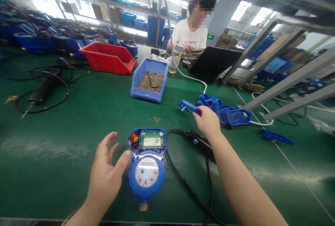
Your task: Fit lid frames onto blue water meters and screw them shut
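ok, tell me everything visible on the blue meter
Blue meter, plastic-looking, lying face up on the green table. Round white dial with red pointers; brass-coloured end toward the near edge. The upper compartment is open, exposing a green circuit board, an LCD apparently reading 0.2, and an orange-wrapped cylinder. The left hand is beside it, contact unclear.

Right grip holds a blue plastic part; left grip is spread beside a blue meter

VITAMIN on white shirt, 0.2 on display
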Demonstrator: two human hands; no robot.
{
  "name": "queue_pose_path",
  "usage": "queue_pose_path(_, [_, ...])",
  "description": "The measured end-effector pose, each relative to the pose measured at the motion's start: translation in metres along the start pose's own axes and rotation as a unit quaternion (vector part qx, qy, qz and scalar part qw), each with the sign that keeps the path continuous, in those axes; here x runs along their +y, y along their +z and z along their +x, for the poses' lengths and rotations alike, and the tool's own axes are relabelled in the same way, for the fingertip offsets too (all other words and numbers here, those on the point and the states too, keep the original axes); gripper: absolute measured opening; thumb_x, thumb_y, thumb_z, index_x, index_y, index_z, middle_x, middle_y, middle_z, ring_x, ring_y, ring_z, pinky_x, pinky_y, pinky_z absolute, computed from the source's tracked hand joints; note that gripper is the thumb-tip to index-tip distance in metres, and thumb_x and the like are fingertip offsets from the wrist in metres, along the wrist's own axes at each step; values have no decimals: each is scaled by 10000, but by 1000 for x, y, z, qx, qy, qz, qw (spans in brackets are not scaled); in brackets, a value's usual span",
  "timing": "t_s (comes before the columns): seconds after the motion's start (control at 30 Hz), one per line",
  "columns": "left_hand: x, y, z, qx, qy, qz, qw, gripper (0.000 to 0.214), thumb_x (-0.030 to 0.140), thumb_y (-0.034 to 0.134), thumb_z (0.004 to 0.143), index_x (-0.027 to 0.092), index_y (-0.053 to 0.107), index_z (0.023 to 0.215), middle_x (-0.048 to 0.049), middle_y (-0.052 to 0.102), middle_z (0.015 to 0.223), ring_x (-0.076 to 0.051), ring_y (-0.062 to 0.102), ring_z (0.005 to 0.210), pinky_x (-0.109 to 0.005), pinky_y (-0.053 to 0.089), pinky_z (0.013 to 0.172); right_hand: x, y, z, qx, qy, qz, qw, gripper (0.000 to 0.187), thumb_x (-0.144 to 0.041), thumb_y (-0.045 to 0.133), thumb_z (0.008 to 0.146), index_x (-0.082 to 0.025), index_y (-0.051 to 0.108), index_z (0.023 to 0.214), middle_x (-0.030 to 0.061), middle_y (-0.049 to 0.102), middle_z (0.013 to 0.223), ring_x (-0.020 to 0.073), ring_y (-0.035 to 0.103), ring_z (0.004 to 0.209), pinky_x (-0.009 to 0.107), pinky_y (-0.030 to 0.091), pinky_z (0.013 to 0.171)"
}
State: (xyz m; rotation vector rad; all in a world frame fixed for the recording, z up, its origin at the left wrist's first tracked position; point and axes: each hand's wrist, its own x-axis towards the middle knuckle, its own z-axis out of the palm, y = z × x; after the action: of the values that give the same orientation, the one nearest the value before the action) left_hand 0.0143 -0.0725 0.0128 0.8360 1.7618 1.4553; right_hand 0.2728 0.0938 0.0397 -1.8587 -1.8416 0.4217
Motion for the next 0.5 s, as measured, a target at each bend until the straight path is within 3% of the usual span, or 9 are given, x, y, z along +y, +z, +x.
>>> queue_pose_path(0.1, [16,-2,-4,23,172,41,984,529,392,679,716,202,527,1185,-107,486,1286,-279,527,1113,-450,410,1008,-9,-31,-42,-22,-8,144,989,206,-334,583,764,-153,582,864,45,594,758,178,558,682,327,468,666])
queue_pose_path(0.17, [30,2,-9,-16,197,23,980,465,359,666,745,216,544,1170,-87,527,1253,-251,540,1086,-409,426,985,-17,-45,-71,-45,-8,232,972,336,-471,551,752,-158,555,872,35,578,727,144,519,571,282,447,529])
queue_pose_path(0.27, [50,18,-19,-132,120,-83,980,468,358,686,748,230,540,1174,-70,579,1233,-229,552,1099,-361,439,975,-31,-53,-105,-96,30,422,901,389,-514,653,692,-157,538,796,14,551,685,83,452,482,206,376,431])
queue_pose_path(0.37, [65,35,-31,-276,-9,-225,935,449,367,696,753,209,550,1147,-73,642,1147,-206,593,1058,-331,462,952,-42,-44,-127,-157,84,578,796,380,-421,770,650,-151,567,823,-16,541,650,40,419,436,157,341,410])
queue_pose_path(0.43, [72,44,-38,-303,-73,-278,908,352,357,687,770,183,586,1059,-70,682,1047,-182,630,972,-306,483,910,-46,-35,-139,-175,90,579,791,414,-424,753,686,-165,576,955,-9,562,694,58,460,465,166,374,420])
queue_pose_path(0.5, [77,47,-42,-279,-112,-296,907,280,341,702,763,160,601,951,-66,705,954,-167,654,873,-283,509,837,-47,-27,-149,-148,65,523,837,579,-436,749,699,-194,517,1171,48,605,904,131,579,666,226,482,540])
